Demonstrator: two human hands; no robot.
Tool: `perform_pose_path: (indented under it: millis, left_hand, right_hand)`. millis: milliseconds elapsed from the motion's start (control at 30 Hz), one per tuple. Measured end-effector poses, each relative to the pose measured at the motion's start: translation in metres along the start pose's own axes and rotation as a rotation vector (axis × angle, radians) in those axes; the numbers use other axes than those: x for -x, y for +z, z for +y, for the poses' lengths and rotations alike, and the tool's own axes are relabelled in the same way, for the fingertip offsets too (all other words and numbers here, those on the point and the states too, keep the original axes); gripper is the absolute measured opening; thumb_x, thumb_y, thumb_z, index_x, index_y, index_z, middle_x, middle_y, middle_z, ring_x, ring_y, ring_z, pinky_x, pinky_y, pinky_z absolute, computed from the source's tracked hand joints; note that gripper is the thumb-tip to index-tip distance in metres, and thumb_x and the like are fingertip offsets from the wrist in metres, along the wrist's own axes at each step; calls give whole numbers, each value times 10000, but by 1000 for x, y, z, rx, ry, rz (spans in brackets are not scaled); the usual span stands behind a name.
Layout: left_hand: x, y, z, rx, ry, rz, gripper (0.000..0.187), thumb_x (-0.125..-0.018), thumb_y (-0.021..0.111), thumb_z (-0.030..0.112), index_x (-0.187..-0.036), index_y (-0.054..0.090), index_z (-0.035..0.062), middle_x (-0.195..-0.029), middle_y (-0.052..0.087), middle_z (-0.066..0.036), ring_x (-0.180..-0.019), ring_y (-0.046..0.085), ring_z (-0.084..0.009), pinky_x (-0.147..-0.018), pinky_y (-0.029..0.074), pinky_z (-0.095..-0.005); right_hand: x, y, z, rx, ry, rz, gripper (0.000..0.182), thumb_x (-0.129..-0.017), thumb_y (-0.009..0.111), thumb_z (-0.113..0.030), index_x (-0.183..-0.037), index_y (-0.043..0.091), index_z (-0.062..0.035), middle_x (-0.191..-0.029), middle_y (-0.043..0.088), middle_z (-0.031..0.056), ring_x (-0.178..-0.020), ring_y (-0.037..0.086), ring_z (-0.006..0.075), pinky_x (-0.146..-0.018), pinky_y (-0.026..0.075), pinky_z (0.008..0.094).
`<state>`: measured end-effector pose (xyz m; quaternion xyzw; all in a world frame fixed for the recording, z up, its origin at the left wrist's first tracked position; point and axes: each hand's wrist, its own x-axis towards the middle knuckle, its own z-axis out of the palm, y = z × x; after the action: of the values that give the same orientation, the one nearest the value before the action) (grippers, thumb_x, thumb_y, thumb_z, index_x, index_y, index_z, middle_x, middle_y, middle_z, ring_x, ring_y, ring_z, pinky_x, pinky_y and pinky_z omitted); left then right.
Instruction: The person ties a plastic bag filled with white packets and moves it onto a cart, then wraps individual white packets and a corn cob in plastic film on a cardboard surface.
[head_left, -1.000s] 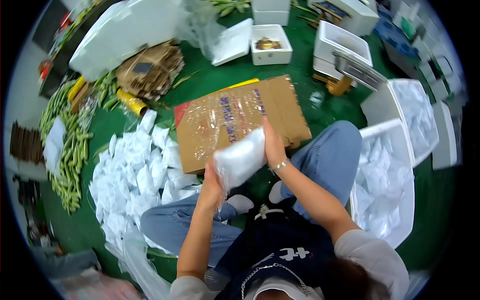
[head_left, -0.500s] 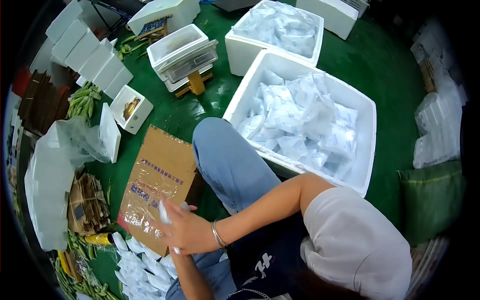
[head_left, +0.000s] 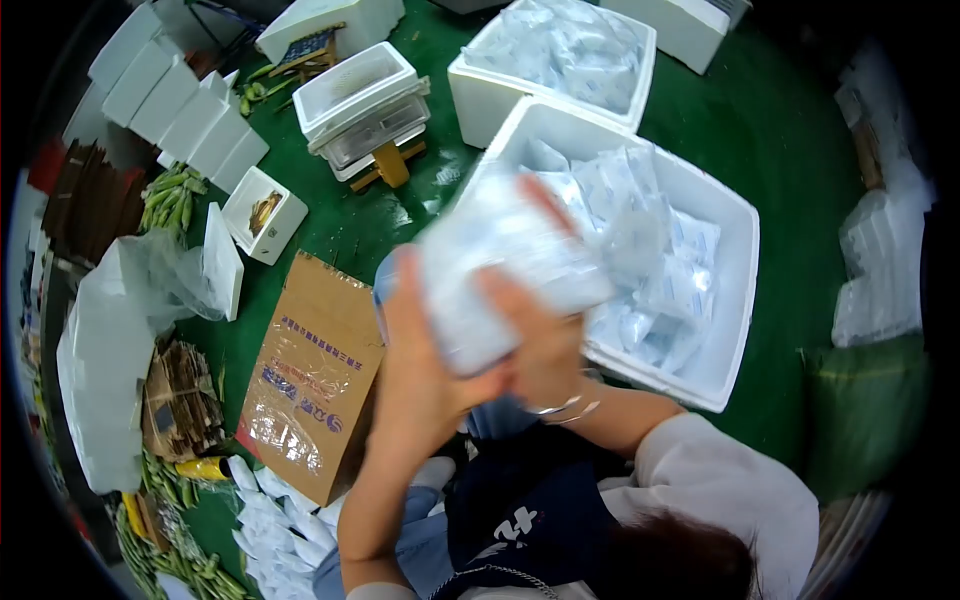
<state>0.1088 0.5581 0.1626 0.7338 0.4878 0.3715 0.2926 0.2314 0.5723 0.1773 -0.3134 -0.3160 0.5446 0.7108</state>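
Note:
Blurred white packs [head_left: 505,265] are held up between my two hands in front of the foam box. My left hand [head_left: 415,355] grips their left side. My right hand [head_left: 545,350], with a bracelet at the wrist, is wrapped round the lower right side. Motion smears the fingers, and the number of packs cannot be made out. Behind them stands an open white foam box [head_left: 735,300] with clear-and-white packs [head_left: 650,260] inside. Left of my knee is a brown cardboard box [head_left: 310,370]. Many white packs [head_left: 285,530] lie in a pile below it.
Another foam box [head_left: 480,105] full of packs stands behind. A scale with white trays [head_left: 360,100] is at the upper middle. Stacked foam boxes [head_left: 175,105], flattened cardboard [head_left: 180,400] and green vegetables [head_left: 175,200] are on the left. A green sack [head_left: 865,410] is at the right.
Both hands have risen from beside the cardboard box, moving up and right to in front of the foam box. The white packs between them now show much more fully.

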Motion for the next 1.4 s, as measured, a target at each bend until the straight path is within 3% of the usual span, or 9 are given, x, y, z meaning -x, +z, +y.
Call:
perform_pose_path:
  millis: [267, 433, 633, 867, 967, 1067, 1133, 1267, 1400]
  left_hand:
    - [2, 159, 11, 53, 167, -505, 869, -775, 492, 16, -1458, -45, -7, -737, 607, -279, -678, 633, -403, -588, 498, -487]
    - [11, 50, -30, -98, 177, -327, 466, -796, 525, 103, -1247, 472, -3, -850, 626, -217, -717, 640, -366, -626, 508, -468]
    - [211, -183, -163, -539, -744, 498, 383, -761, 679, 260, -1095, 630, 78, -903, 681, -139, -829, 657, -294, -705, 516, -374]
    - [480, -278, -262, -838, -1634, 169, 433, -742, 672, 349, -1015, 613, 18, -1029, 647, -214, -935, 629, -371, -811, 509, -453]
    - [529, -242, -303, -792, -1576, -26, 656, -680, 748, 383, -1159, 511, 3, -1127, 586, -230, -1056, 571, -374, -885, 476, -442]
    - [573, -194, -357, -835, -1416, -153, 748, -590, 818, 362, -1128, 483, -35, -1133, 567, -231, -1067, 558, -372, -899, 457, -434]
    - [585, -169, -366, -1016, -1316, -11, 451, -679, 703, 164, -1030, 498, -30, -965, 584, -199, -914, 571, -361, -846, 454, -430]
    - [603, -154, -379, -1118, -1186, 257, 379, -762, 548, 85, -1115, 526, -52, -1124, 577, -222, -1055, 550, -362, -925, 436, -430]
    - [558, -188, -362, -602, -1703, 119, 491, -677, 729, 270, -1071, 550, 36, -1070, 607, -148, -962, 602, -297, -857, 484, -450]
  right_hand:
    - [-22, -115, -110, 815, 184, -85, 744, -616, 600, -132, -1328, 428, 2, -1229, 532, 139, -1085, 560, 256, -948, 453, 350]
    - [-28, -248, -70, 1812, -136, -750, 702, -742, 639, -170, -1366, 376, 20, -1345, 444, 223, -1252, 422, 340, -1041, 328, 425]
    - [-43, -245, -2, 1921, -583, -747, 710, -825, 652, -289, -1395, 334, -10, -1430, 350, 239, -1328, 291, 435, -1049, 300, 498]
    - [-118, -311, 32, 2567, -460, -543, 621, -923, 532, -361, -1359, 357, 45, -1403, 355, 276, -1308, 300, 446, -1049, 318, 483]
    - [-87, -278, 8, 2635, -955, -363, 448, -865, 556, -417, -974, 633, 10, -1061, 574, 207, -945, 553, 381, -677, 473, 500]
    - [-25, -207, -2, 2991, -444, -243, 509, -866, 540, -473, -942, 631, 22, -964, 576, 198, -832, 550, 364, -583, 454, 457]
    - [-14, -302, -29, 2824, -517, -736, 567, -853, 565, -497, -1010, 599, 46, -975, 578, 221, -886, 560, 385, -622, 477, 465]
    - [57, -479, 3, 2303, 110, -91, 597, -931, 515, -334, -1295, 375, 117, -1318, 410, 319, -1288, 308, 456, -1046, 320, 479]
    - [12, -356, 12, 2165, 290, -510, 507, -815, 627, -337, -1187, 528, -7, -1054, 571, 248, -946, 581, 385, -791, 482, 459]
